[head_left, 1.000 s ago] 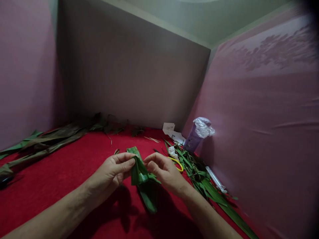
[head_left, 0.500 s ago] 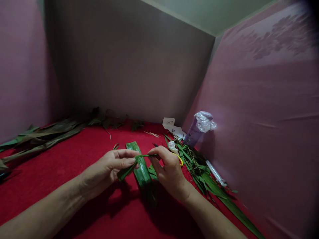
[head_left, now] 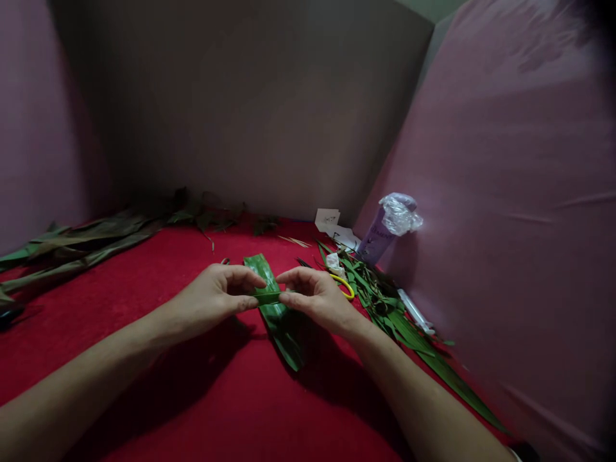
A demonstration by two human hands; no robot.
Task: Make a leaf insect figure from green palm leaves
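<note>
Between my two hands, a narrow green leaf strip (head_left: 268,298) is pinched at both ends, above a broad glossy green leaf piece (head_left: 283,337) that lies lengthwise on the red cloth (head_left: 192,391). My left hand (head_left: 226,289) grips the strip's left end with thumb and fingers. Its right end sits in a pinch of my right hand (head_left: 315,295). Just beyond my right hand shows the yellow handle (head_left: 350,292) of what look like scissors, partly hidden by that hand.
Long dry leaves (head_left: 91,247) lie at the left. Cut leaf scraps (head_left: 380,305) and a long leaf blade (head_left: 452,385) run along the right wall. A purple container (head_left: 376,240) topped with clear plastic, white cards (head_left: 328,218) and thin sticks (head_left: 294,242) are at the back.
My hands have turned so the strip lies level between both pinches; before, it hung folded from my left fingers. The view has tilted slightly downward.
</note>
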